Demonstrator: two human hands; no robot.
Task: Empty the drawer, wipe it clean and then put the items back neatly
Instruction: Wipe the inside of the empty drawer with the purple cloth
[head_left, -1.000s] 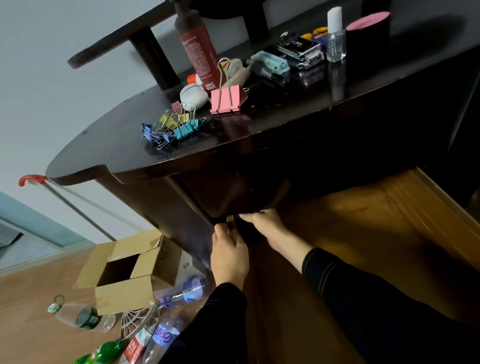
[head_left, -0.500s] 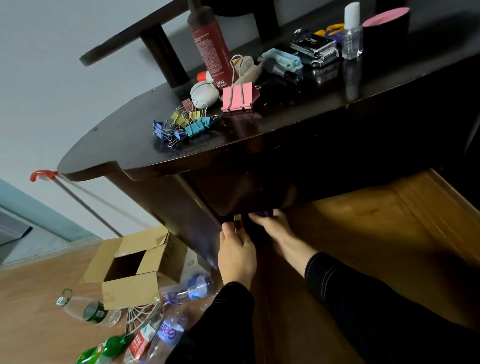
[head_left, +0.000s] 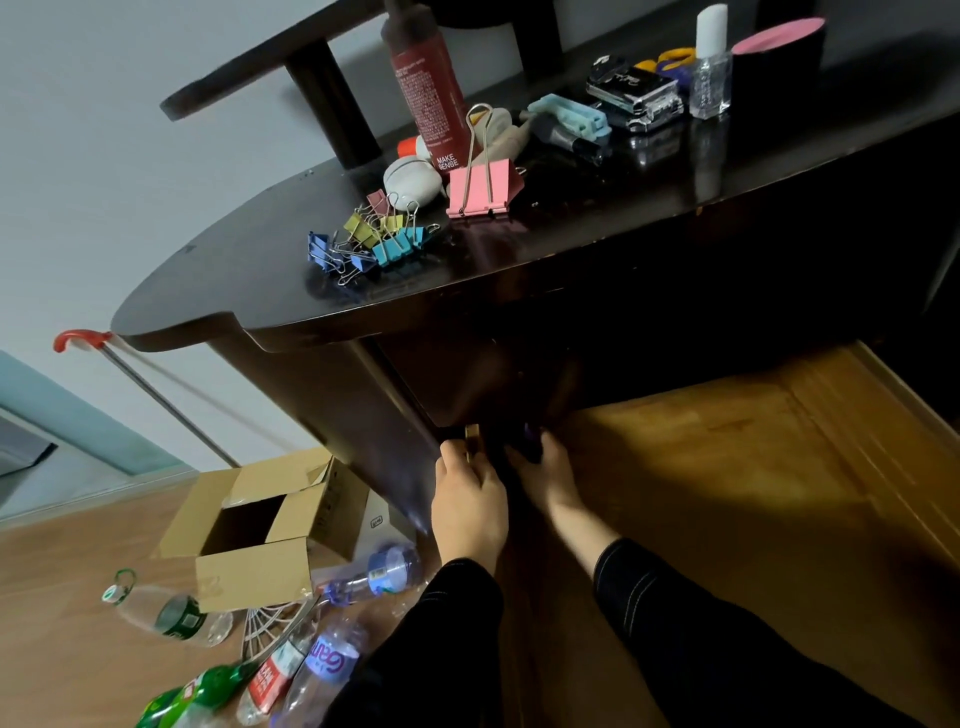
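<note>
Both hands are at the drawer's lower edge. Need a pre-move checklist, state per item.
1. Contents out on the desktop: ok. The small binder clips, pink binder clip and red bottle are there.
2. Inside of the drawer empty: cannot tell. It is dark and hidden.
3. Left hand has a hold on the drawer's lower edge: cannot tell. Its fingertips are hidden.
4. Cloth ready: cannot tell. Only a purple bit shows at the right hand.
5. Floor on the left free: not ok. A cardboard box and plastic bottles lie there.
</note>
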